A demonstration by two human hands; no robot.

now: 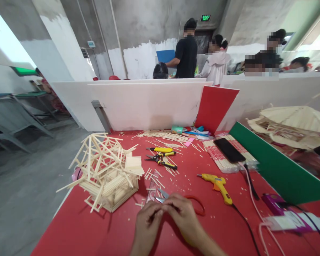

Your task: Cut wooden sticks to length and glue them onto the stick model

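My left hand (148,224) and my right hand (183,216) meet above the front of the red table, their fingertips pinched together. Whatever lies between the fingers is hidden or too small to make out. Just beyond them, partly covered by my right hand, lie scissors (196,203) with red handles. A clear ruler (151,188) and several short wooden sticks (158,180) are beside the blades. To the left stands a house-like model (110,177) built of thin wooden sticks, with an open lattice on top.
Yellow-black pliers (164,161) and a yellow cutter (162,150) lie mid-table. A yellow glue gun (216,183) with a cord is at right. A phone (229,150) rests on packed sticks; a power strip (296,222) sits near the right edge. White boards (149,106) stand behind.
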